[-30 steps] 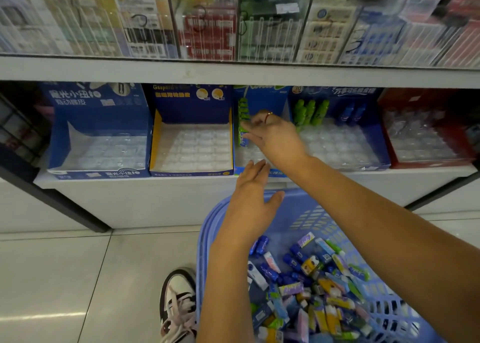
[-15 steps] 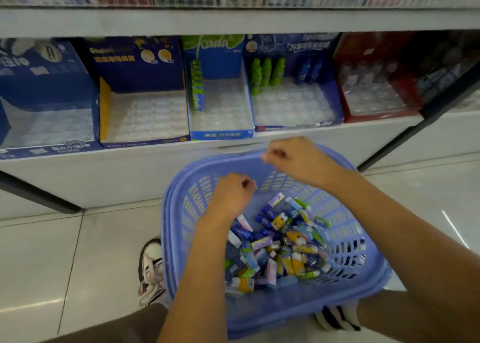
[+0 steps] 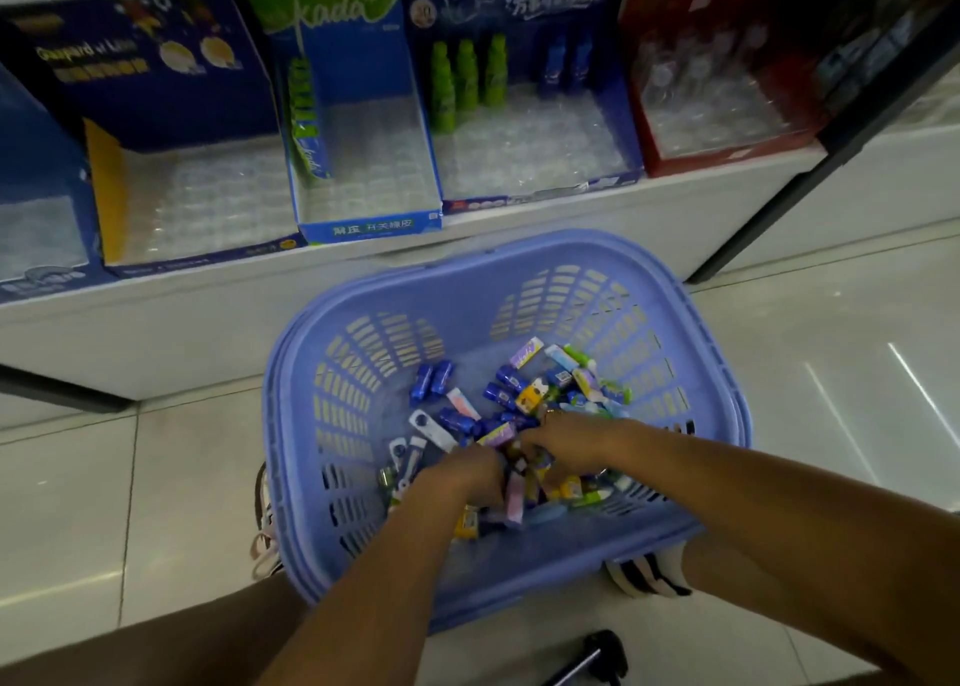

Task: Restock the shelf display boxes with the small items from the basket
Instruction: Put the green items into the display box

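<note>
A lilac plastic basket (image 3: 691, 322) stands on the floor below the shelf, holding a pile of several small items (image 3: 524, 389) in blue, yellow, green and pink wrappers. Both my hands are down in that pile. My left hand (image 3: 460, 477) and my right hand (image 3: 566, 444) lie close together with their fingers buried among the items, so what they hold is hidden. On the shelf stand display boxes: a narrow blue "kada" box (image 3: 363, 228) with one green row, and a blue box (image 3: 618, 114) with green and blue bottle-shaped items at its back.
A dark blue and yellow display box (image 3: 104, 166) stands left of the kada box, a red one (image 3: 644, 129) to the right. A dark post (image 3: 810, 166) slants down at the right. My shoes (image 3: 262, 524) flank the basket on the tiled floor.
My right hand left the kada box on the shelf and came down. Both hands dropped from above the basket rim into the pile of items. The view tilted downward.
</note>
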Action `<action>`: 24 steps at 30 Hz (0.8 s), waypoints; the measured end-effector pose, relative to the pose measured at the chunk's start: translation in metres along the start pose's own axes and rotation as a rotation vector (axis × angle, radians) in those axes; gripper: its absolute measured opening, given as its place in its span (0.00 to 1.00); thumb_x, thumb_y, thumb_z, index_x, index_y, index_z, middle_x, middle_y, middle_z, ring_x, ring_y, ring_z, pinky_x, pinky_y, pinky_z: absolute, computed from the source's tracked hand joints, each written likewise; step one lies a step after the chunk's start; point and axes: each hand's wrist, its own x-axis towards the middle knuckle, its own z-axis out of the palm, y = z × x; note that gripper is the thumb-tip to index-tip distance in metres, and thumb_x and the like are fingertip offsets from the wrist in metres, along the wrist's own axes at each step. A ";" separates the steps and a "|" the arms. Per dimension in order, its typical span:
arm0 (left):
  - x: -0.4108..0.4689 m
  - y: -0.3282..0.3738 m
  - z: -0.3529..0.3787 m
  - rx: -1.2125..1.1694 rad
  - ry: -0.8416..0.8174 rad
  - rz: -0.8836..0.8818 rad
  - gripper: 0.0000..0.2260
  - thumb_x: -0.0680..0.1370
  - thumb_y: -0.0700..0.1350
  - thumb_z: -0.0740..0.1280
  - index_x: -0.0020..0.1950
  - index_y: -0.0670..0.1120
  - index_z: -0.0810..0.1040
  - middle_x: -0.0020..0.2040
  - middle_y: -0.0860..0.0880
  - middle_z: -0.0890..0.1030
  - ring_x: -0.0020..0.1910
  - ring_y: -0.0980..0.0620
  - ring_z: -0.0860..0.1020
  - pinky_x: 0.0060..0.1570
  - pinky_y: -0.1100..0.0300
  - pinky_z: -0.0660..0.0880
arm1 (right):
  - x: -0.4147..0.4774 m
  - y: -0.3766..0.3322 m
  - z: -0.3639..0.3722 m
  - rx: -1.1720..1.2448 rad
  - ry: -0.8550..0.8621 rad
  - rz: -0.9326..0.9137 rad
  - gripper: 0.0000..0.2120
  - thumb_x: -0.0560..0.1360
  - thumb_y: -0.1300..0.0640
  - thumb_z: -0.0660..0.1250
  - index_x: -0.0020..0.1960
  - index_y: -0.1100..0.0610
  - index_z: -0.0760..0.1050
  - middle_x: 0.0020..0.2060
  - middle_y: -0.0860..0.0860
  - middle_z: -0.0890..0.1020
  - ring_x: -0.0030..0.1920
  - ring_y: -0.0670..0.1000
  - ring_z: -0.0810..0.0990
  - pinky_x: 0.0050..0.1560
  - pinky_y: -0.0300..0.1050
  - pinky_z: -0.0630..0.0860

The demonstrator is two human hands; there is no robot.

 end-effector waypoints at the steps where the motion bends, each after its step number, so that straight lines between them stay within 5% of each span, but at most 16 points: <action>1: 0.003 0.001 0.000 -0.017 0.021 0.002 0.11 0.72 0.42 0.69 0.52 0.40 0.81 0.50 0.40 0.80 0.49 0.42 0.79 0.45 0.54 0.75 | 0.001 0.000 0.001 -0.024 0.025 -0.016 0.22 0.74 0.51 0.69 0.65 0.55 0.68 0.57 0.59 0.73 0.51 0.58 0.73 0.43 0.46 0.66; 7: 0.016 0.010 0.001 -0.245 0.247 0.062 0.13 0.73 0.46 0.69 0.52 0.40 0.77 0.47 0.38 0.80 0.42 0.43 0.78 0.37 0.54 0.71 | 0.003 0.000 -0.003 0.098 -0.048 -0.087 0.16 0.74 0.57 0.70 0.60 0.56 0.74 0.54 0.57 0.79 0.52 0.58 0.78 0.50 0.50 0.74; 10: 0.019 0.018 0.003 -0.307 0.236 0.077 0.10 0.70 0.47 0.72 0.44 0.41 0.78 0.42 0.39 0.80 0.38 0.46 0.76 0.32 0.56 0.68 | 0.001 0.004 -0.008 0.091 -0.080 -0.056 0.16 0.71 0.58 0.73 0.58 0.59 0.76 0.52 0.58 0.80 0.47 0.57 0.78 0.44 0.45 0.72; 13: 0.021 0.021 0.006 -0.327 0.268 0.110 0.12 0.70 0.45 0.74 0.50 0.41 0.80 0.48 0.41 0.81 0.43 0.46 0.77 0.40 0.55 0.73 | -0.002 0.008 -0.006 0.107 -0.043 0.019 0.23 0.67 0.59 0.76 0.59 0.59 0.73 0.53 0.56 0.78 0.49 0.56 0.76 0.43 0.45 0.69; 18: 0.020 0.024 0.007 -0.259 0.344 0.241 0.10 0.72 0.43 0.71 0.53 0.44 0.82 0.51 0.43 0.82 0.49 0.43 0.79 0.45 0.55 0.75 | -0.004 0.017 -0.020 0.109 -0.095 0.129 0.15 0.71 0.64 0.71 0.57 0.60 0.77 0.45 0.55 0.76 0.40 0.54 0.73 0.36 0.43 0.71; 24: 0.021 0.027 0.012 -0.189 0.347 0.279 0.09 0.76 0.43 0.67 0.56 0.46 0.80 0.54 0.44 0.81 0.52 0.45 0.78 0.51 0.52 0.76 | -0.042 0.042 -0.053 0.768 -0.064 0.195 0.20 0.78 0.64 0.64 0.69 0.63 0.69 0.48 0.50 0.76 0.43 0.50 0.75 0.38 0.40 0.74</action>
